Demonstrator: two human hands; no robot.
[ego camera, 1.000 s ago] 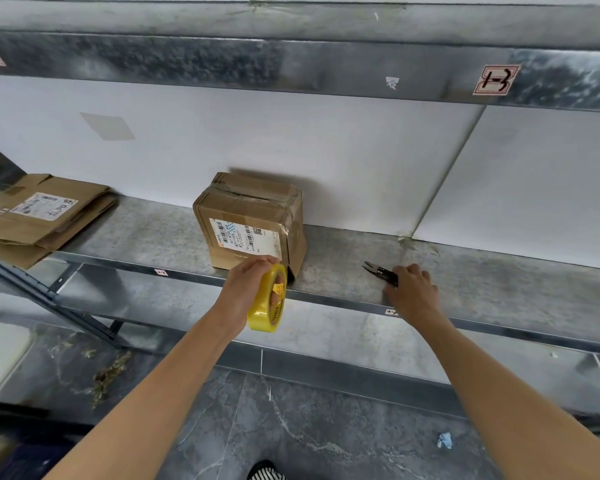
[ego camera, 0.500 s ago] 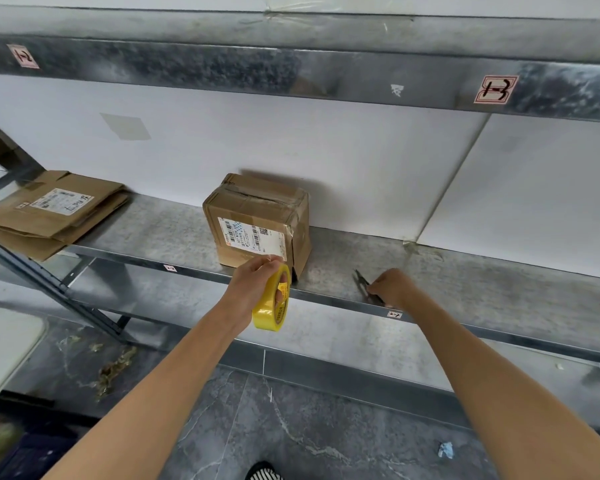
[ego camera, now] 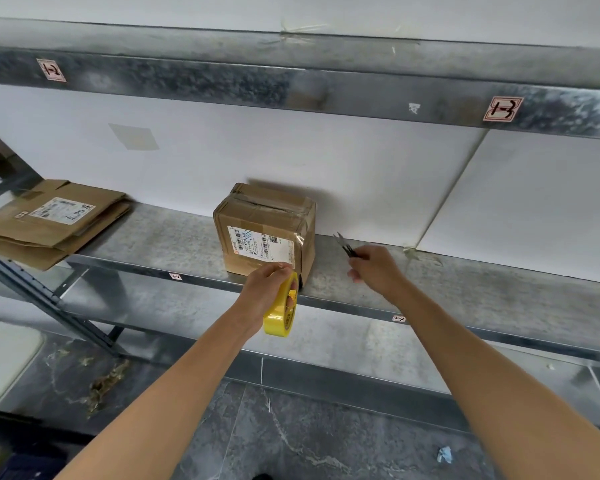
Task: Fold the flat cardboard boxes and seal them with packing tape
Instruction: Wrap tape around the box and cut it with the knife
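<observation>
A: Where is the box?

B: The box (ego camera: 264, 233) stands on the metal shelf (ego camera: 482, 285), its back close to the white wall (ego camera: 222, 150). Its flaps are closed. Clear tape runs over the top seam and down the sides, and a white label (ego camera: 260, 245) with barcodes is on the front face.

A: And the tape?

B: The yellow tape roll (ego camera: 281, 315) is just in front of the box's lower right corner. It is held on edge and hangs past the shelf's front lip. The left hand (ego camera: 262, 289) grips it, with fingers curled through the core and the thumb side up by the rim. I cannot tell whether that hand touches the box.

A: The other hand?

B: The right hand (ego camera: 374, 268) is to the right of the box, near it but apart. Its fingers are curled round the handles of small snips (ego camera: 343, 244), whose blades point up toward the wall.

A: Any more cardboard?

B: A stack of flat boxes (ego camera: 49, 233) lies well to the left of the box, at the same level. The top one has a white sticker (ego camera: 61, 210). Below the box the floor (ego camera: 291, 438) is dark, and a small paper scrap (ego camera: 444, 454) lies on it, off to the right.
</observation>
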